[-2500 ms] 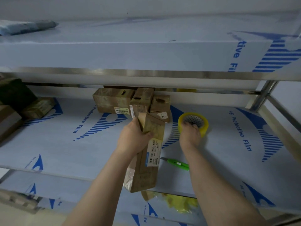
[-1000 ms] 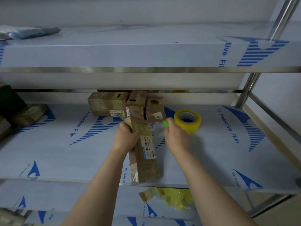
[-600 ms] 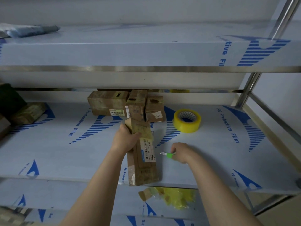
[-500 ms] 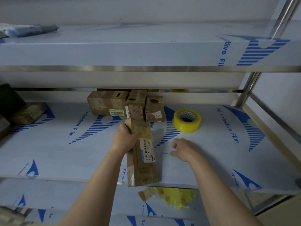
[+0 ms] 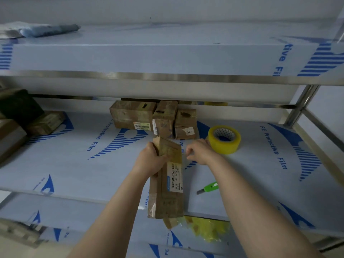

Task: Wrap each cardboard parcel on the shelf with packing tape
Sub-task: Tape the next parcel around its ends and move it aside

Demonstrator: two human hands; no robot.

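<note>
Parcel (image 5: 168,185) leans over the shelf (image 5: 74,174) front edge, its long axis running from the person toward the back, far end raised. Left hand (image 5: 150,161) grips that far end. Right hand (image 5: 200,150) is curled just beside it; what it pinches, if anything, cannot be told. Tape roll (image 5: 224,139) and cutter (image 5: 209,187) lie to the right.

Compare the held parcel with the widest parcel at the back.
The held parcel is tilted, its far end gripped by the left hand; the back parcel lies flat on the shelf, untouched. The held parcel runs front to back; the back parcel lies crosswise. The held parcel's label is on top; the back parcel's is on its front face. Both are brown cardboard.
</note>
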